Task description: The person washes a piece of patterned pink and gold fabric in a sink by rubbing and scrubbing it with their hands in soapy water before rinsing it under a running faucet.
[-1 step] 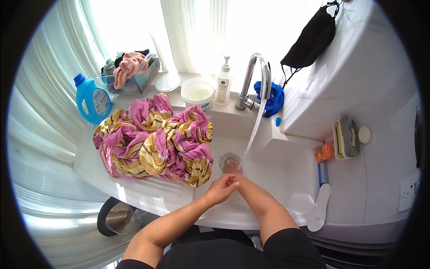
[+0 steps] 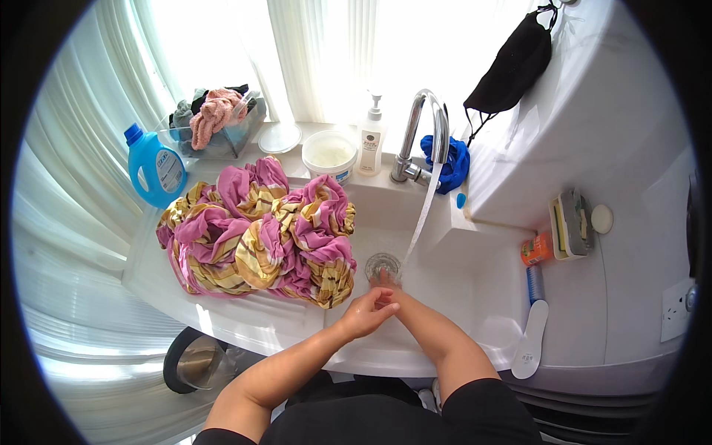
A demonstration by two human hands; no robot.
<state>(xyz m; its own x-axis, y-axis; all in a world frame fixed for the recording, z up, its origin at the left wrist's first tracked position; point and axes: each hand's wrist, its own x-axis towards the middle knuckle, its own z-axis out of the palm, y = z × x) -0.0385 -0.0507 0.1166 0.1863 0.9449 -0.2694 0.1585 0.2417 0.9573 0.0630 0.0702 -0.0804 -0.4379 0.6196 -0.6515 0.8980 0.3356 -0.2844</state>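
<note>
Inside the white sink [image 2: 475, 297], my right hand [image 2: 383, 280] reaches down to the metal drain strainer [image 2: 383, 265]. Its fingertips lie at the strainer and do not show clearly. My left hand [image 2: 367, 313] is by my right wrist, fingers loosely curved with the thumb apart, holding nothing I can see. Whether it touches the wrist I cannot tell. Water runs in a thin stream from the chrome faucet [image 2: 439, 133] and lands just right of the strainer. A bunched pink and yellow striped cloth [image 2: 259, 237] is heaped on the ledge left of my hands.
Along the back stand a blue detergent bottle [image 2: 154, 167], a clear bin of cloths [image 2: 215, 133], a white tub [image 2: 328, 154], a pump bottle [image 2: 369, 141] and a blue cloth [image 2: 451, 163]. An orange can [image 2: 535, 248], a brush [image 2: 529, 345] and a sponge holder [image 2: 567, 226] sit at right.
The whole view has shifted very slightly. My hands, the cloth and the running water otherwise look the same.
</note>
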